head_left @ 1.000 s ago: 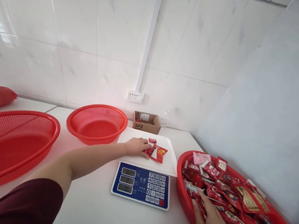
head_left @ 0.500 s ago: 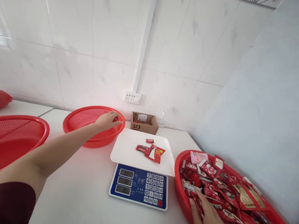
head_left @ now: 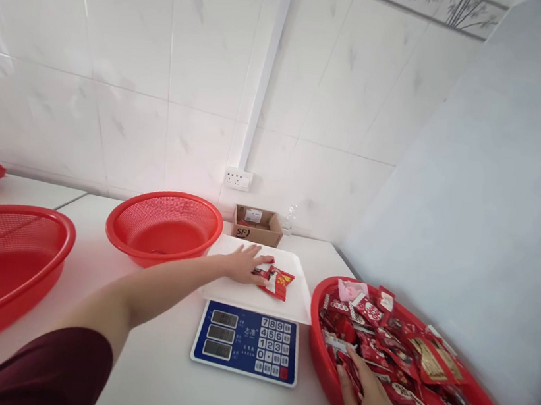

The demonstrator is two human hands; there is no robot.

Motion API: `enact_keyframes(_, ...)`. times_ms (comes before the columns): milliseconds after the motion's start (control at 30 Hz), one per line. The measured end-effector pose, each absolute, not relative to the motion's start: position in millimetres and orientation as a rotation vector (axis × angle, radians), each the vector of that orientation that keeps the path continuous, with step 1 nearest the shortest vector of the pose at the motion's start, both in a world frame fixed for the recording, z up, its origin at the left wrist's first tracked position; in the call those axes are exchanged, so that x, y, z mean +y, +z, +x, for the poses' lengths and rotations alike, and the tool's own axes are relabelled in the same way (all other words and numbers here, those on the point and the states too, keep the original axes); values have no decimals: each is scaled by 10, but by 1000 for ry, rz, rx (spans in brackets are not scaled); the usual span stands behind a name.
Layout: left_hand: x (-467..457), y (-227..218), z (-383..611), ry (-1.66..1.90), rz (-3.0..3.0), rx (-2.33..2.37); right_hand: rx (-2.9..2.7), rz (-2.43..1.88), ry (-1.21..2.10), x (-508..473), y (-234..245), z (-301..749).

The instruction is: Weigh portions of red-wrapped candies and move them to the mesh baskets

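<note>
My left hand (head_left: 245, 264) rests with spread fingers on the white plate (head_left: 281, 310) of a blue-faced digital scale (head_left: 247, 342). Its fingertips touch a small red snack packet (head_left: 263, 271), and a larger red-and-yellow packet (head_left: 280, 283) lies just beyond them. My right hand (head_left: 368, 401) lies on a heap of red snack packets (head_left: 409, 360) in a large red basket (head_left: 318, 348), close to the basket's near rim. Its fingers partly hide the packets beneath it.
A red mesh basket (head_left: 164, 215) stands left of the scale, and a wider red oval basket (head_left: 68, 245) lies further left. A cardboard box (head_left: 257, 226) and a clear plastic bottle (head_left: 289, 219) stand at the back, below a wall socket (head_left: 237, 179). A tiled wall bounds the right.
My left hand has moved from the red mesh basket back onto the scale plate, over the packets. My right hand stays in the heap. The whole view has shifted slightly.
</note>
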State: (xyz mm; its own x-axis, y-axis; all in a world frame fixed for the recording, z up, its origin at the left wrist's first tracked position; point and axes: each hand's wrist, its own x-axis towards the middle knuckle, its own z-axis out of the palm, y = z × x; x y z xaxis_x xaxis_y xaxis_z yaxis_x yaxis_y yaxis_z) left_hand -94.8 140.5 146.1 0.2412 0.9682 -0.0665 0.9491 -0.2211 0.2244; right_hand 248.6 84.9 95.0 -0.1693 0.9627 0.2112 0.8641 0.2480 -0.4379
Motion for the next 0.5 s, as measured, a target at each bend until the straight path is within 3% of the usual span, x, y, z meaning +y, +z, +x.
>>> enact_keyframes(233,1667,1359,-310,240,2426,1691,-2126,-1787,348,809,1076,2419)
enact_keyframes(500,1627,1363,-281,375,2324,1824,-2104,-1782,338,808,1024,2444)
